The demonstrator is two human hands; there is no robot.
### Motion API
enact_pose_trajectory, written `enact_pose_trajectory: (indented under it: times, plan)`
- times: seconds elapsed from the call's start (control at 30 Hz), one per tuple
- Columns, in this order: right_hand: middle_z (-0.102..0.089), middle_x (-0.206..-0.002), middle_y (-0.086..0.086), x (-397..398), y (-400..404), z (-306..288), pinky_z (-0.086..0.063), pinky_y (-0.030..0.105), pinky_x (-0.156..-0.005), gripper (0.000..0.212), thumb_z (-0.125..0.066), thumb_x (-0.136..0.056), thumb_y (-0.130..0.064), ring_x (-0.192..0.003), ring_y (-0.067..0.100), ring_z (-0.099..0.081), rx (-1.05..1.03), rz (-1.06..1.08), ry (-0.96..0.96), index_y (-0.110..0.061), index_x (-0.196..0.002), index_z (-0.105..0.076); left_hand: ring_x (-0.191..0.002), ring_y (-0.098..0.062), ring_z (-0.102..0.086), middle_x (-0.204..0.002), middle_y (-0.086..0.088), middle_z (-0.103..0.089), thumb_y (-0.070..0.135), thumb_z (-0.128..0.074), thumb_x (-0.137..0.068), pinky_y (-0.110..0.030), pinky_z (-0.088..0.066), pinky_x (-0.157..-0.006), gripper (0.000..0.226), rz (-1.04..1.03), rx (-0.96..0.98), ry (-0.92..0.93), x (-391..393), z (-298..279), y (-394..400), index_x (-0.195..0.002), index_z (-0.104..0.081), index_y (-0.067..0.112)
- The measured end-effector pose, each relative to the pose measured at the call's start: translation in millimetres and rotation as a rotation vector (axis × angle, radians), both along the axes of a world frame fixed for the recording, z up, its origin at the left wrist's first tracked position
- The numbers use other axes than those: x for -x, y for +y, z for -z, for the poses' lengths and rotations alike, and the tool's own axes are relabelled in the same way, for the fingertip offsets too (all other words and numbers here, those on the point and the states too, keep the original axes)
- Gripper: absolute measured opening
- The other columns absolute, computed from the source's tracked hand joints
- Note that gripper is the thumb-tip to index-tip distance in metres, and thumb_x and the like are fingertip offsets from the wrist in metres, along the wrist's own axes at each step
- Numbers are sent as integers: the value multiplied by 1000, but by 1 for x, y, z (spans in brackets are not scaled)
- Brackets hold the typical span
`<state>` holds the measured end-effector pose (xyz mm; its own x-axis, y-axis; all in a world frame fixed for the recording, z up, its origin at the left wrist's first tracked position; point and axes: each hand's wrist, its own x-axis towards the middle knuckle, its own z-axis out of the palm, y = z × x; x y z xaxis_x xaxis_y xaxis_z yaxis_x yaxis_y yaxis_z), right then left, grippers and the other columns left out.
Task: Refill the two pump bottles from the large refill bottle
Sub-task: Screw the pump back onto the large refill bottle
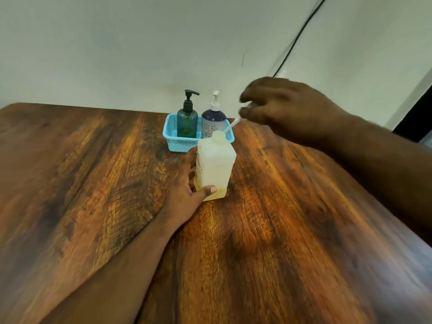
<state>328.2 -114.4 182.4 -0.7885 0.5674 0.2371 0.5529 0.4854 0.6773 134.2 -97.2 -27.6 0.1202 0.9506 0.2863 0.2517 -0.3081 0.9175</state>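
Pump bottles: two, green (187,122) and white (213,120)
Refill bottle (216,164): one
Basket (174,141): one, blue
Tube (231,125): one, white
Hands: two, left (187,195) and right (287,108)
Table (93,183): one
Cable (301,31): one

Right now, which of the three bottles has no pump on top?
The large translucent refill bottle held by the left hand; both basket bottles have pumps on.
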Motion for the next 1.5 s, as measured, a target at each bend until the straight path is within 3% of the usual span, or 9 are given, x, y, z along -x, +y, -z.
enact_pose_trajectory:
  times: [0.3,0.47,0.53,0.7,0.83,1.1,1.2,1.3,1.5]
  plan:
    - [-58,-120,20,76,26,21,-57,42,-84,45,-65,-86,-5,-107,33,-62,184,147,-526,-2,-128,-50,-140,-18,-36,-157,5,-30,25,-80,-80,-46,-39,-111,96,-26,5,18,0,1,2,-143,-14,56]
    - [-53,-137,11,79,39,26,-20,52,-118,52,-67,-84,-6,-135,31,-44,140,10,-521,-15,-132,-50,-140,-17,-37,-156,5,-33,25,-81,-79,-49,-40,-111,97,-17,9,18,2,4,4,-150,-17,45]
    - [-51,-141,2,69,39,18,-14,52,-118,53,-68,-84,-12,-138,24,-40,164,15,-395,-25,-133,-51,-141,-17,-35,-157,7,-31,25,-80,-80,-50,-38,-112,97,-12,6,13,1,3,4,-150,-17,47]
    - [-57,-131,-4,56,43,6,-46,36,-98,52,-69,-85,-20,-120,18,-51,464,236,-61,-33,-132,-53,-141,-17,-36,-155,8,-34,22,-80,-80,-51,-39,-111,98,-8,19,4,1,2,4,-147,-14,52]
    - [-59,-127,-1,62,50,2,-39,21,-85,44,-69,-85,-16,-111,13,-52,594,284,35,-25,-127,-60,-142,-17,-34,-157,8,-31,23,-79,-81,-53,-37,-112,98,0,35,-5,1,3,4,-150,-14,49]
    - [-62,-128,2,77,55,24,-51,35,-85,58,-68,-83,-35,-110,22,-59,424,306,270,-27,-137,-47,-142,-18,-35,-158,8,-30,22,-78,-82,-48,-39,-112,97,-6,46,-48,3,2,4,-148,-15,53]
    - [-64,-121,1,68,48,39,-52,32,-78,75,-75,-76,-35,-100,22,-62,451,248,602,-29,-140,-35,-141,-18,-36,-156,7,-32,16,-79,-81,-46,-40,-111,97,7,58,-83,4,2,4,-145,-18,54]
    - [-61,-101,-7,55,40,66,-46,17,-64,65,-79,-73,-39,-82,8,-59,571,244,1063,-27,-126,-42,-138,-18,-40,-154,7,-36,15,-82,-77,-51,-44,-107,98,30,65,-142,4,4,5,-146,-24,51]
    - [-69,-109,-4,54,33,121,-58,29,-82,32,-74,-82,-27,-98,11,-67,876,131,1752,-21,-112,-65,-135,-16,-45,-150,6,-40,11,-81,-77,-46,-49,-103,99,67,51,-169,6,5,6,-149,-22,46]
